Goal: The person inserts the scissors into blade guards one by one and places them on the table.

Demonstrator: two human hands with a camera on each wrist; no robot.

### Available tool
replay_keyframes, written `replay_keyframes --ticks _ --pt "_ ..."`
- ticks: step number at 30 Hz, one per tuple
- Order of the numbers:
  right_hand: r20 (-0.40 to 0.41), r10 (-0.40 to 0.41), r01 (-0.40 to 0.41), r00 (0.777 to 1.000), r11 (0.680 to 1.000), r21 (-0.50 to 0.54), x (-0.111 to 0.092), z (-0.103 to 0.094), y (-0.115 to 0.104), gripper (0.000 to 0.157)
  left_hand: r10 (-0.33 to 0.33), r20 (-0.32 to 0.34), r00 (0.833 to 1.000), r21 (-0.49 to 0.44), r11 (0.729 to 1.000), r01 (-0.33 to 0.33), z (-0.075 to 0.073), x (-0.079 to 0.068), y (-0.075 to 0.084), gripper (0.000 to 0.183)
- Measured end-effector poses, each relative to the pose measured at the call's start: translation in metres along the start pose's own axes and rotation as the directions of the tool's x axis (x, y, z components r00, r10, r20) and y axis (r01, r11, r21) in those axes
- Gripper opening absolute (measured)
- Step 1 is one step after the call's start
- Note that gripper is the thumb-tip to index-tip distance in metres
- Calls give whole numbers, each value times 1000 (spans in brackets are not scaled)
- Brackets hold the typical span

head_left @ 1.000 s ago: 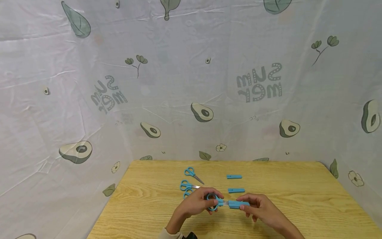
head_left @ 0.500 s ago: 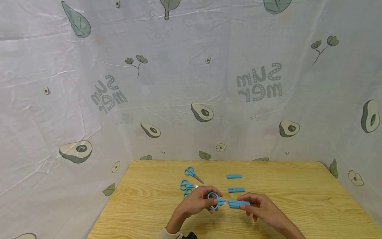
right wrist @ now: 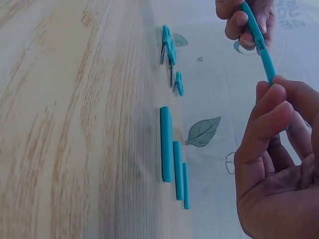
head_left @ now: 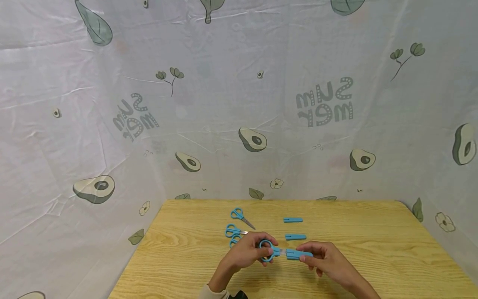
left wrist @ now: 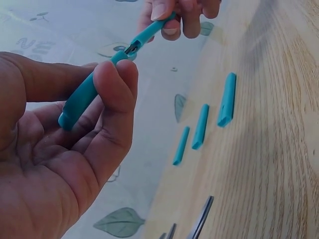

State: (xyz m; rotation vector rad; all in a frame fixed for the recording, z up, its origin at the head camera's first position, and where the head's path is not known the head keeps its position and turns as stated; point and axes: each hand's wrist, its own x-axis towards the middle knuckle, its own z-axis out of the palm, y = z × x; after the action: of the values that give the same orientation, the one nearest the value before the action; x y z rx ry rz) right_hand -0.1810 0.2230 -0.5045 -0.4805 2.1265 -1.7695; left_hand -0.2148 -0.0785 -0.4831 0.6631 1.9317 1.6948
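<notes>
Scissors point(head_left: 266, 260) with light blue handles are pinched by their finger loops in my left hand point(head_left: 247, 251). My right hand point(head_left: 326, 261) grips a light blue blade cover point(head_left: 295, 255) near its far end, between thumb and fingers. The cover lines up with the scissors, and a short stretch of blade point(head_left: 282, 252) shows between handles and cover. In the left wrist view the blade tips point(left wrist: 132, 48) are at the cover's mouth; how deep they sit inside is hidden. Both hands are above the table.
Three more blue covers point(right wrist: 166, 144) lie in a row on the wooden table point(head_left: 373, 241); the head view shows only two. Several uncovered scissors point(head_left: 237, 213) lie left of them, one partly behind my left hand. A patterned sheet point(head_left: 216, 104) hangs behind the table.
</notes>
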Motion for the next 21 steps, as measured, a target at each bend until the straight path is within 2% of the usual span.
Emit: replay_keyframes --ticks 16,21 --pt "-12 7 -7 1000 1000 -3 0 3 0 41 -10 -47 999 -1 1000 10 7 2 2 16" --pt "-12 -2 1 1000 1000 -13 0 4 2 41 5 -54 999 12 1000 -5 8 2 1 14"
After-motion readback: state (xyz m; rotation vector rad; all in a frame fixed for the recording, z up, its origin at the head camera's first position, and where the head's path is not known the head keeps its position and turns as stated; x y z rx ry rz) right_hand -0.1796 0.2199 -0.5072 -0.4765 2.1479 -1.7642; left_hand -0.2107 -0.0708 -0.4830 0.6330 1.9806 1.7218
